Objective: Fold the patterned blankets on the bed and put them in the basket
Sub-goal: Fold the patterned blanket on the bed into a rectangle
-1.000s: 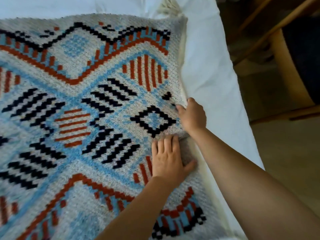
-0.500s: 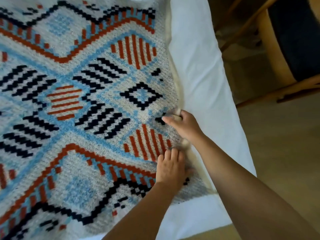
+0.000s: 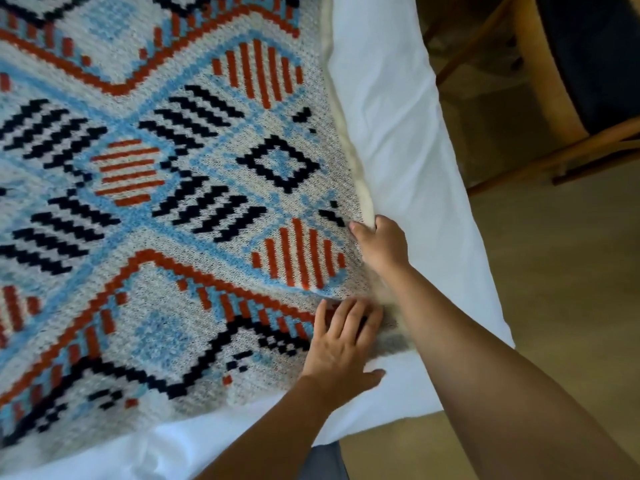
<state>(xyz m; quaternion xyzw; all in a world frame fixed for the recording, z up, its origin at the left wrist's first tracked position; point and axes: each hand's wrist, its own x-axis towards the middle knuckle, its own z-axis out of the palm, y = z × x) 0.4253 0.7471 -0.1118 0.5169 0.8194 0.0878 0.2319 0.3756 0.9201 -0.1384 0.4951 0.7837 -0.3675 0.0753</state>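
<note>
Patterned blanket (image 3: 166,209) lies spread across the bed sheet (image 3: 398,133), filling the left of the frame. Our right hand (image 3: 382,245), centre right, is clenched around its rolled right edge. Our left hand (image 3: 341,344), lower centre, presses flat, fingers released, at its near corner.

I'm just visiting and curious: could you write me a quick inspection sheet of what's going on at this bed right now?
Surface: bed with white sheet, corner near the person.
Job's things: patterned blanket spread flat, not yet folded; no basket seen.
Clutter: nothing seen.
Grippers: right hand curled around the blanket's right edge; left hand lying flat, fingers spread, on the blanket near its corner.
Cables: nothing seen.
Surroundings: wooden chair with dark seat beside the bed; tan floor.
</note>
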